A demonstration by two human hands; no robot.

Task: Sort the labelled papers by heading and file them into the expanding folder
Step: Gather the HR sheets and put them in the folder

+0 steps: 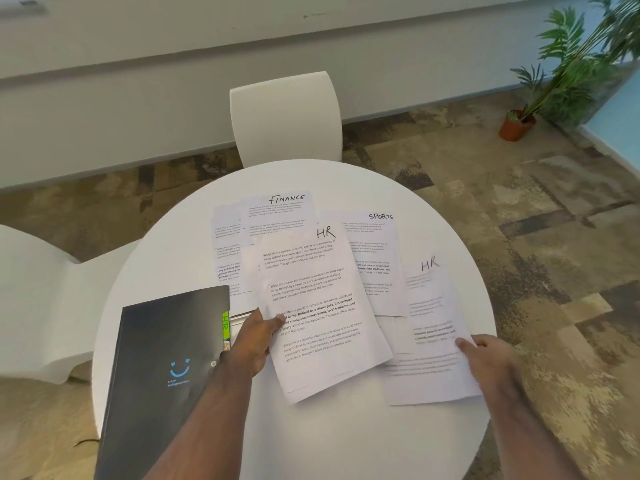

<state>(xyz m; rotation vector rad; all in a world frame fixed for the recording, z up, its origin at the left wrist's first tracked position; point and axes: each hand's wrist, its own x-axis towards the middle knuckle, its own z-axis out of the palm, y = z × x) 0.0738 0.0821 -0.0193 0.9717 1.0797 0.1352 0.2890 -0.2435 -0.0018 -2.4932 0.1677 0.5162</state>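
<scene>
The person works at a round white table (180,237) with 2 sheets headed HR in hand. The left hand (252,344) pinches the left edge of the central HR sheet (322,306), thumb on top and fingers beneath. The right hand (491,362) holds the lower right edge of the second HR sheet (433,341), thumb on the face of the paper; that sheet is blurred, so the fingers beneath cannot be read with certainty. The Finance sheet (284,209) and the Sports sheet (377,244) lie flat farther back, both partly covered by the central HR sheet. At least 1 further sheet lies under the Finance sheet, heading hidden.

The black expanding folder (162,362) lies closed at the left of the table, just beside the left hand, with a green HR tab (225,325) showing at its right edge.

The step in hand appears to be gathering the 2 HR sheets into 1 stack. Recommended procedure:
1. Lift each sheet clear before moving it sideways, so the sheets beneath do not drag.
2. Lay the right sheet onto the left and square the top edges, headings aligned.
3. Transfer the pair to 1 hand and open the folder with the other.
4. Insert at the green HR tab only.
</scene>
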